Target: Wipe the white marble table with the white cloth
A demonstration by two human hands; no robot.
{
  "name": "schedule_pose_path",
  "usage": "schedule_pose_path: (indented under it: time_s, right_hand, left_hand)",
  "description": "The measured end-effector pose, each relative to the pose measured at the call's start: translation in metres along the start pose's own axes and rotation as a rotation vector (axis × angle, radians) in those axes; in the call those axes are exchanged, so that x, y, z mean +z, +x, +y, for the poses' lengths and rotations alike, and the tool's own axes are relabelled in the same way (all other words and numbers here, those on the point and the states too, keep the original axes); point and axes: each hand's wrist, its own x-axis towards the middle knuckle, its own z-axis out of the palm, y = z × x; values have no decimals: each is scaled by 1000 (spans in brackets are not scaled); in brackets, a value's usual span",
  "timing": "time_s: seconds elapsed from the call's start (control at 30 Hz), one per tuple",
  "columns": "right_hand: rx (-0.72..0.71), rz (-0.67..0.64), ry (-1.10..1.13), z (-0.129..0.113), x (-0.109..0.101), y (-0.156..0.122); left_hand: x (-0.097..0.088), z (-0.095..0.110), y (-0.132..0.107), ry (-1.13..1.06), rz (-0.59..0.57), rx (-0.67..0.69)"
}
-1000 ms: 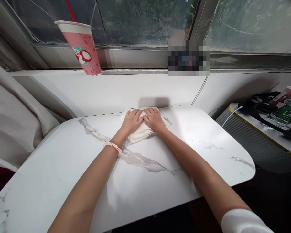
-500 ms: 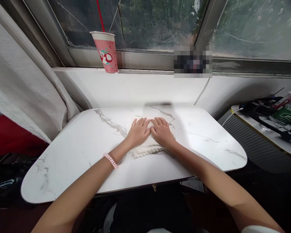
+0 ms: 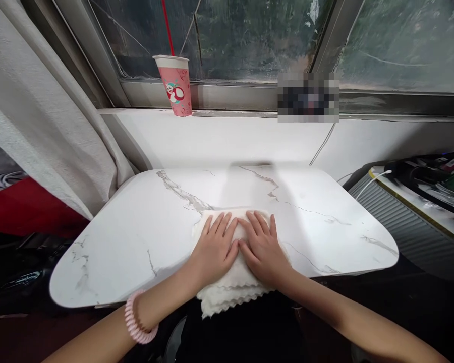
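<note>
A folded cream cloth (image 3: 234, 275) with scalloped edges lies on the white marble-patterned table (image 3: 128, 242), and its near edge hangs over the table's front. My left hand (image 3: 214, 249) presses flat on the cloth's left half, fingers stretched forward. On the right half rests my right hand (image 3: 265, 249), palm down with its fingers spread. The two thumbs almost meet in the middle. A pink coil band (image 3: 136, 320) circles my left wrist.
On the window ledge stands a pink paper cup (image 3: 177, 88) with a red straw. A blurred-out object (image 3: 308, 98) sits farther right. Grey curtain (image 3: 71, 116) hangs at the left. A side table (image 3: 419, 201) at the right holds a black item and cables.
Both hands have slid the cloth toward me, from the middle of the table to its front edge. The view has shifted slightly to the left.
</note>
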Motion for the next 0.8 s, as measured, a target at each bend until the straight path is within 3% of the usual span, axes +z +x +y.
schedule_pose_path:
  time_s: [0.17, 0.33, 0.5, 0.8]
  right_hand:
    - [-15, -63, 40, -14, 8, 12]
    - [-49, -61, -21, -23, 21, 41]
    - [-19, -59, -82, -25, 35, 85]
    - [83, 49, 5, -3, 54, 184]
  left_hand:
    - [-7, -14, -11, 86, 25, -88]
    - [-6, -36, 2, 93, -46, -197]
    - [-6, -67, 37, 48, -172, -325]
    - [8, -138, 118, -15, -85, -321]
